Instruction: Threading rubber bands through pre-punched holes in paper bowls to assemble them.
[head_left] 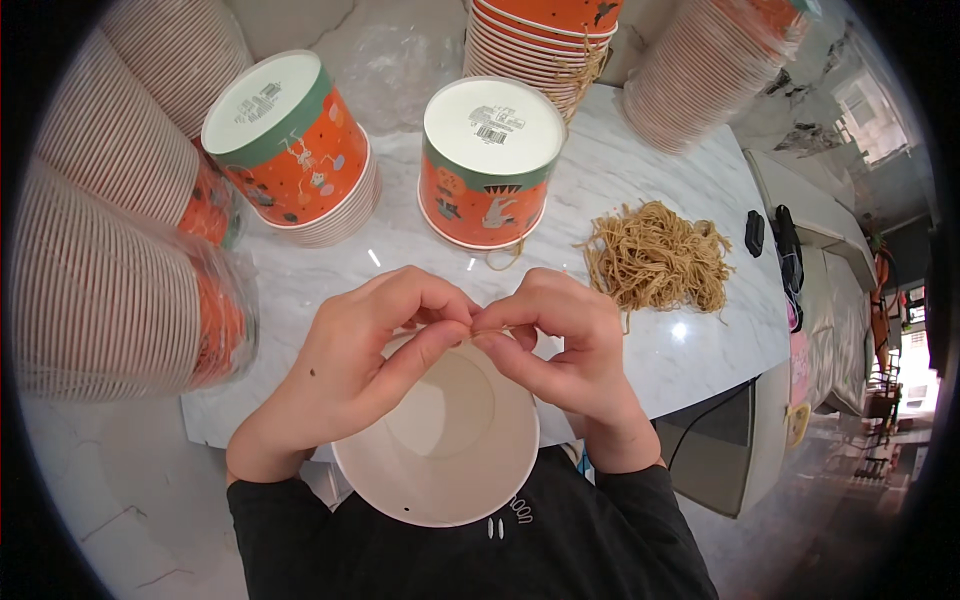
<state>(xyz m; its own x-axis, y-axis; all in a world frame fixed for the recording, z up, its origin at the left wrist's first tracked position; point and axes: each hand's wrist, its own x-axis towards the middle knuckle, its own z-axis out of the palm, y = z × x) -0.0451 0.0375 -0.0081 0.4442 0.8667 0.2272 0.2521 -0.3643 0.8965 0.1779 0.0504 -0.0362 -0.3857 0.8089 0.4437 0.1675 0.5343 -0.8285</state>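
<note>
White marbled table (735, 338) near pale sofa (835, 320) bears tan string (660, 258).

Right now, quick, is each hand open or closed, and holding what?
Left hand: closed, pinching what looks like a thin tan strand.
Right hand: closed, apparently pinching the same strand.

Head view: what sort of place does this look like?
Probably a home living area doubling as a workspace: plastic-wrapped stacks of paper tubs, a heap of tan cord, and what looks like a pale sofa at right.
</note>
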